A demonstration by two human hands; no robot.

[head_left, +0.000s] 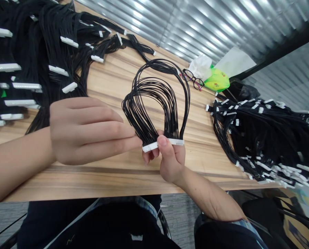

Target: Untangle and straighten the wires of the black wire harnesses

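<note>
A wire harness point(171, 114) of many thin black wires loops up from a long white connector point(150, 147). My right hand point(170, 160) grips this connector near its middle, thumb in front and fingers behind. Coming in from the left, my left hand point(92, 133) is closed, its long fingers pressed together. Its fingertips reach the connector's left end, by the lowest wires. The left thumb is hidden behind the hand, so what the fingertips pinch, if anything, does not show.
A large heap of black harnesses point(48, 38) with white connectors covers the table's left side. Another pile point(263, 135) lies on the right. Eyeglasses point(193, 79), crumpled tissue point(200, 67) and a green packet point(217, 79) sit at the back by a corrugated metal wall point(196, 26).
</note>
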